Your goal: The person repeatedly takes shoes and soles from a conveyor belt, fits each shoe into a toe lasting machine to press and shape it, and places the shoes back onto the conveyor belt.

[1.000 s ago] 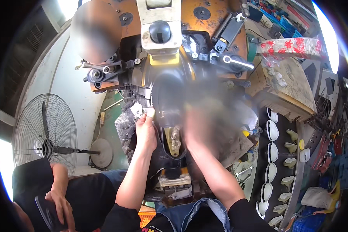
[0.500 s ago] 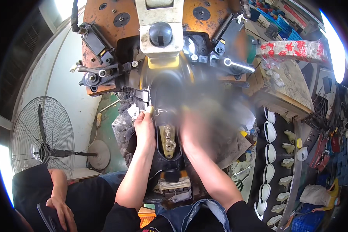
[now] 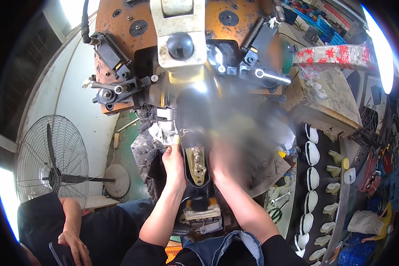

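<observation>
A dark, rounded shoe-like piece sits under the pale metal head of an orange-brown machine. At its near end, a brass-coloured plate with bolts and holes lies inside a black U-shaped rim. My left hand is closed at the left edge of the dark piece, with a yellow cover on one fingertip. Beside that hand hangs crumpled white material. My right hand lies along the right side of the rim; a grey blur hides its fingers.
Left stand a large fan and a seated person's arm with a dark flat object. Rows of white shoe-shaped pieces line a rack on the right. Scissors lie nearer. A wooden block and a wrapped red-and-white arm jut beyond.
My left hand has moved slightly toward me and to the right, closer to the black rim. My right hand stays beside the rim, its fingers still blurred. The view has shifted a little.
</observation>
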`<state>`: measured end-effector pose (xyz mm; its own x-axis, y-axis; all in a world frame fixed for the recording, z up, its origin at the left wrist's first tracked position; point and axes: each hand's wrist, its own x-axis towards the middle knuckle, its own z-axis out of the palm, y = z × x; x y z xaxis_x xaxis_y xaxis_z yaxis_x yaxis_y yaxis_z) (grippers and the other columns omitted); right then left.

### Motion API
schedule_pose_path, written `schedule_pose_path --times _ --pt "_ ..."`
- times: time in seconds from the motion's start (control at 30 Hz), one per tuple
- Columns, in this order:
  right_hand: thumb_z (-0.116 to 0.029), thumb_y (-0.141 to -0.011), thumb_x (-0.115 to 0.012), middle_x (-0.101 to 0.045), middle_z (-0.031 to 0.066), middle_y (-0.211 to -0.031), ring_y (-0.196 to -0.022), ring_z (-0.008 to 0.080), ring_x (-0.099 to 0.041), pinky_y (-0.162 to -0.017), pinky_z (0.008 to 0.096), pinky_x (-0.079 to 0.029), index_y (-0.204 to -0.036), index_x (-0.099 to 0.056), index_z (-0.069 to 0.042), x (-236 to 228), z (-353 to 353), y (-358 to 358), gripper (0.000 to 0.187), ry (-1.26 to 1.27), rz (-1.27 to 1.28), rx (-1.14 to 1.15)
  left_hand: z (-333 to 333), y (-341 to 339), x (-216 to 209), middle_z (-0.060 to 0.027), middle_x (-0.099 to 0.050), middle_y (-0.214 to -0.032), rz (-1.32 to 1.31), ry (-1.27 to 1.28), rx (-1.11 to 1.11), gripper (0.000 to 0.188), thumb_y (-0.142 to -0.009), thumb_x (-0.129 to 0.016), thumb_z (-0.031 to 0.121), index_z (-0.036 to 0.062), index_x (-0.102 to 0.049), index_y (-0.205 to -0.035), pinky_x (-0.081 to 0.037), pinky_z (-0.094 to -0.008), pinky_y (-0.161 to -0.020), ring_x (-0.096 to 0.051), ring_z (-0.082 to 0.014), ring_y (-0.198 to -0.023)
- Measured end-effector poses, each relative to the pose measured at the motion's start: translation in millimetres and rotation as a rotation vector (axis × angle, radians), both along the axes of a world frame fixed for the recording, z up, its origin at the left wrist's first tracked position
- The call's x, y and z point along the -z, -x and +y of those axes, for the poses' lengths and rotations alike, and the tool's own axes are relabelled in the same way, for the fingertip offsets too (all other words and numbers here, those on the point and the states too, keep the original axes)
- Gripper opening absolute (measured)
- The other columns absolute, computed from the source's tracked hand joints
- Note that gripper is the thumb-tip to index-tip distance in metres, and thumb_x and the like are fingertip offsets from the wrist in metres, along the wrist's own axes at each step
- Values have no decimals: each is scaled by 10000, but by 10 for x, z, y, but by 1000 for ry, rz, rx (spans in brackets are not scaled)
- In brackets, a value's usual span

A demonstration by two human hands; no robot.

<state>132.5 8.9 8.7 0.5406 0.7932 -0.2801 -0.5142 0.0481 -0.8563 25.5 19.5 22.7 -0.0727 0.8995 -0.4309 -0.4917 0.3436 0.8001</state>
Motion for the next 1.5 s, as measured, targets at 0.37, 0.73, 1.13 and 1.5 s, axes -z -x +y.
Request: schedule_pose_path --times 0.37,0.73,1.13,1.5 --pt "-273 -898 -579 -607 187 -952 -868 293 -596 -820 419 -458 -1052 -589 33 1531 -278 -1875 343 838 -1440 88 -39 1851 1489 -45 -641 -856 847 -110 -568 253 -894 -581 191 -29 -635 -1005 -450 -255 -689 -575 -119 -759" --pt "-175 -835 -591 -648 261 -837 -872 423 -629 -746 459 -476 -947 -642 45 1405 -794 -1990 253 659 -1087 21 -1405 757 2115 -142 -629 -961 1040 -309 1082 300 -719 -687 71 25 -615 -1006 -471 -382 -847 -589 -300 -923" --pt "-11 -802 -604 -656 180 -1027 -938 343 -636 -813 364 -498 -983 -626 29 288 -1262 -986 187 -74 -955 -244 -1352 1403 -386 -68 -647 -812 879 -229 529 475 -615 -800 54 3 -582 -1033 -512 -302 -732 -628 -139 -768" --pt "-177 -690 -807 -455 69 -1353 -1221 157 -442 -1040 316 -351 -1430 -294 -4 -392 -3080 -1621 916 -331 33 -508 -1472 -1685 -642 -32 -638 -980 67 -277 1054 330 -992 -458 258 -30 -600 -1071 -458 -259 -795 -568 -117 -866"
